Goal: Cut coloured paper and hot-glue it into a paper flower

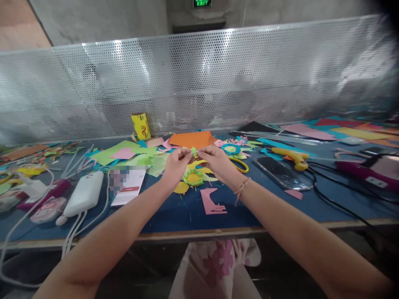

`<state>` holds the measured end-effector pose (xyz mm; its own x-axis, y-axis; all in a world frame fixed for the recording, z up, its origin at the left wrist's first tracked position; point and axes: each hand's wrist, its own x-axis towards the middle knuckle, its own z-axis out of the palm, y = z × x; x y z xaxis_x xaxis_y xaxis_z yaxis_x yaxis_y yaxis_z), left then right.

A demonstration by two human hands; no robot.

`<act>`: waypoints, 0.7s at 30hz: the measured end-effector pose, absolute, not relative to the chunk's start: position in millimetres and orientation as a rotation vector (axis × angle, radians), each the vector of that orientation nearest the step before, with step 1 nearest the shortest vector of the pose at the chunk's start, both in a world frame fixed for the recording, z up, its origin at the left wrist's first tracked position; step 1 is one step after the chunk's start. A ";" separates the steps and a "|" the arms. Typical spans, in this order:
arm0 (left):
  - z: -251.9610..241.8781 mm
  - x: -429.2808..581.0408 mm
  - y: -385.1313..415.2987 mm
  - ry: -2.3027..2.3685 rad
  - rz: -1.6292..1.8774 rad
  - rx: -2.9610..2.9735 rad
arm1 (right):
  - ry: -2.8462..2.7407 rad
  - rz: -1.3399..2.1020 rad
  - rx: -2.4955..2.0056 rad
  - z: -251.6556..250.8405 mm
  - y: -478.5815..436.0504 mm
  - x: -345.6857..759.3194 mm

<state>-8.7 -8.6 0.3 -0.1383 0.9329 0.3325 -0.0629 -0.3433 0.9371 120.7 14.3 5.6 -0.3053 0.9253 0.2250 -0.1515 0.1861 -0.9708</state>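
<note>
Between the fingertips of both hands is a small green paper piece, held above the table's middle. My left hand pinches it from the left, and my right hand, with a thin band at the wrist, pinches it from the right. Just below them lies a green and yellow paper flower. A yellow paper circle rests beside the flower. Nearer me is a cut pink paper scrap. Yellow-handled scissors lie partly hidden behind my right hand.
A yellow glue gun with a black cable and a dark phone lie right. At left are a white power bank, its cables and a printed card. Behind stand orange paper, a yellow packet and a perforated metal screen.
</note>
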 end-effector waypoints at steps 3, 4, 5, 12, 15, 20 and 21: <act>0.4 -9.1 -9.6 1.026 1.581 1.294 | -1.427 1.333 -0.787 6.8 14.8 121.3; 0.7 -9.2 -9.9 1.020 1.575 1.285 | -1.425 1.335 -0.780 7.3 14.8 121.6; 1.2 -9.2 -10.3 1.013 1.574 1.275 | -1.424 1.342 -0.767 7.7 15.0 121.9; 4.4 -10.8 -11.8 1.019 1.598 1.273 | -1.424 1.430 -0.681 9.8 15.6 124.0; 3.8 -11.7 -11.9 1.040 1.594 1.346 | -1.457 1.442 -0.702 11.3 13.8 123.9; 3.3 -12.4 -11.5 1.058 1.586 1.407 | -1.546 1.383 -0.757 12.0 12.4 123.4; 3.6 -12.4 -11.6 1.061 1.582 1.402 | -1.559 1.371 -0.764 11.6 12.9 123.4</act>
